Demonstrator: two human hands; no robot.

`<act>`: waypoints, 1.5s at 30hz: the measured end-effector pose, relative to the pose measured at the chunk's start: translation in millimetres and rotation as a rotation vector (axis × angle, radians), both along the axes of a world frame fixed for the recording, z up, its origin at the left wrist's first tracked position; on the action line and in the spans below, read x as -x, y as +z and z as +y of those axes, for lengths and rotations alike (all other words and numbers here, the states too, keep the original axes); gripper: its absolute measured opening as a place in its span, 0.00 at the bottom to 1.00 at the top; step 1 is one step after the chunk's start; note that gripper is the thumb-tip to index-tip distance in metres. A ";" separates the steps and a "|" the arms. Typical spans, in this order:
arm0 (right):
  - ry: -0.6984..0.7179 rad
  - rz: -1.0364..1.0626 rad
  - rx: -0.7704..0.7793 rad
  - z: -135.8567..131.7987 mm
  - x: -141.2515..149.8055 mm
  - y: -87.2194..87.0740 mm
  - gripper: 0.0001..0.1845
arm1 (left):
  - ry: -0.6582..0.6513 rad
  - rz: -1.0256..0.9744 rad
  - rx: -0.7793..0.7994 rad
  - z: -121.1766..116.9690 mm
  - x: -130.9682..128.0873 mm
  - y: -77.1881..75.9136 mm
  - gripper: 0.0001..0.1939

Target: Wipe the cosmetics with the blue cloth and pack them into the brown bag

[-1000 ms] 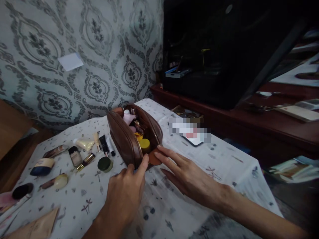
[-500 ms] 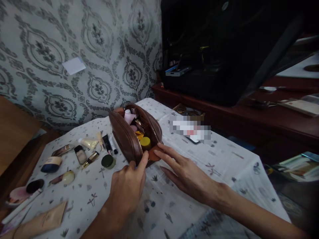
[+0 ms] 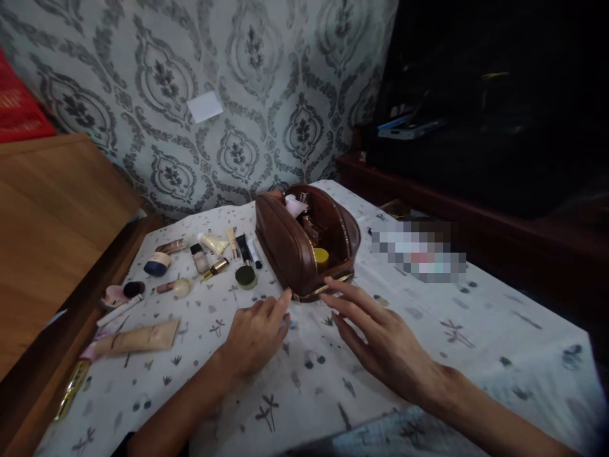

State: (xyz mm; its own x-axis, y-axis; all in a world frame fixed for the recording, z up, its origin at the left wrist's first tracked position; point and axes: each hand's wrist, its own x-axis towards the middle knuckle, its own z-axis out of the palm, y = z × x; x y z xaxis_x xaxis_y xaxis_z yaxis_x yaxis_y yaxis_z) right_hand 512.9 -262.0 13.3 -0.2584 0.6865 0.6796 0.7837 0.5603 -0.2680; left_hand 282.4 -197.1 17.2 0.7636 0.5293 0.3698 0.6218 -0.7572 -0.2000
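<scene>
A brown toiletry bag [image 3: 288,244] stands unzipped on the cloth. Inside it are a jar with a yellow lid [image 3: 321,257], a pale pink tube [image 3: 295,206] and other items half hidden in shadow. My left hand [image 3: 259,333] is at the bag's near left corner, its index fingertip by the zip's end and the other fingers loosely curled; nothing shows in it. At the near end of the bag, my right hand [image 3: 380,333] reaches with outstretched fingers, the tips at the lowered end flap [image 3: 328,287] and its zip edge. It holds nothing.
Left of the bag lie several cosmetics, among them a dark green round jar [image 3: 246,277], a nail polish bottle [image 3: 200,259], a gold tube [image 3: 215,269] and a large beige tube [image 3: 137,337]. A wooden panel [image 3: 57,235] borders the left side. A blurred-out item [image 3: 419,251] lies right.
The view has swung left, so everything sits farther right. The orange-brown flap at the bag's near end has folded down out of sight, and my hands have drawn back slightly from the opening.
</scene>
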 end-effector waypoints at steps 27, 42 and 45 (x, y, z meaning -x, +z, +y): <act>-0.019 0.343 0.535 127.8 144.0 -43.8 0.19 | 0.368 -1.121 0.575 61.0 79.2 -27.8 0.21; 0.215 0.440 0.375 124.7 141.2 -47.4 0.19 | 0.143 -0.708 0.576 59.2 79.0 -36.4 0.23; 0.253 0.401 0.375 124.2 139.0 -47.3 0.21 | 0.118 -0.717 0.567 57.5 80.2 -33.4 0.21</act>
State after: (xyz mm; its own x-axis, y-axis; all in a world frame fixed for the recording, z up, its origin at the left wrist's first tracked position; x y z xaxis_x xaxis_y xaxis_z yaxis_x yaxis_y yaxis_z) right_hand 374.0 -137.8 -34.0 -0.2188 0.8486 0.4816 0.4355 0.5266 -0.7300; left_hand 202.2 -139.6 -16.2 0.3810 0.8359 0.3952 0.5329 -0.5478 0.6449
